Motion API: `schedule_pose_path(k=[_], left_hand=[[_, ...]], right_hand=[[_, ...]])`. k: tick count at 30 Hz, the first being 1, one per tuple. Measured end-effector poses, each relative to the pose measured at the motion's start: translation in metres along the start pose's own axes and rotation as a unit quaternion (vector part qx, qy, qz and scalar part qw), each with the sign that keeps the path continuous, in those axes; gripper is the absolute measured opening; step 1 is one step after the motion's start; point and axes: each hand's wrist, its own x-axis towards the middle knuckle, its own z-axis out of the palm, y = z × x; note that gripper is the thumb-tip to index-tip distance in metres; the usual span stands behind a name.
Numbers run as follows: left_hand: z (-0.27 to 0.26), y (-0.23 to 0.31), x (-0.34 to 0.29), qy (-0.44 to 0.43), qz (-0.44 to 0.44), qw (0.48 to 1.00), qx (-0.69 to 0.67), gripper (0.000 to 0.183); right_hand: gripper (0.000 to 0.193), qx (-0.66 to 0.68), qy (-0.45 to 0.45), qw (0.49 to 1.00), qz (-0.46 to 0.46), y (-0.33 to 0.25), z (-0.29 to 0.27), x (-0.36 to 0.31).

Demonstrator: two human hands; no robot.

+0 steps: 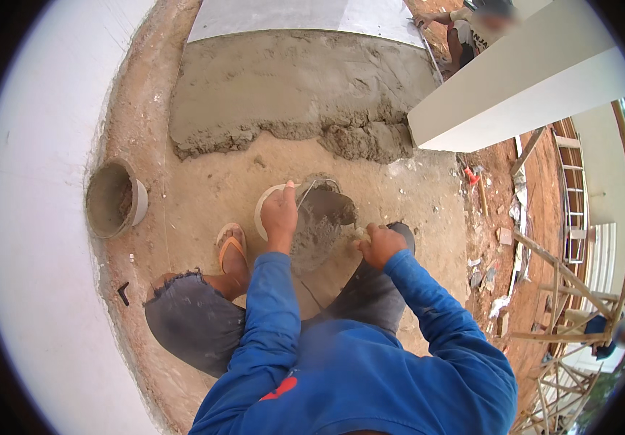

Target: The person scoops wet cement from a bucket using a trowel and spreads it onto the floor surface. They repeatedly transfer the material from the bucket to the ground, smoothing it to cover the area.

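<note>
Between my knees stands a bucket (261, 212) of wet grey mortar (312, 243), its pale wall showing beside my left hand (281, 216). That hand is closed on the thin wire bucket handle (305, 193), thumb pointing up. My right hand (383, 245) grips a trowel, with its fingers wrapped round the handle. The dark trowel blade (335, 206) lies over the mortar at the bucket's mouth, and mortar clings to it. Ahead, a thick bed of mortar (283, 83) covers the floor, with a ragged near edge.
Another bucket (140, 203) lies by the white wall (44, 181) at left. A pale square column (515, 87) stands at front right. Beyond the mortar lies a smooth grey slab (305, 16). A co-worker (465, 36) crouches behind the column; timber scaffolding (566, 275) stands at right.
</note>
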Motion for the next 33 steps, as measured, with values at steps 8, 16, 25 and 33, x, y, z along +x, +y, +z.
schedule_pose_path(k=[8,16,25,33], left_hand=[[-0.013,-0.011,0.011,0.006,0.026,0.998,-0.062,0.046],[-0.027,-0.025,0.030,0.094,0.009,0.990,-0.102,0.047],[-0.020,-0.026,0.038,0.071,0.028,0.986,-0.145,0.049],[-0.051,-0.053,0.056,0.109,-0.039,0.977,-0.177,0.043]], right_hand=[[0.038,-0.069,0.101,0.990,-0.073,-0.007,0.007,0.056],[0.038,-0.079,0.030,0.991,-0.101,-0.034,0.049,0.071],[0.054,-0.024,-0.010,0.998,-0.056,-0.025,0.066,0.124],[0.067,0.033,-0.101,0.984,-0.145,-0.039,0.088,0.123]])
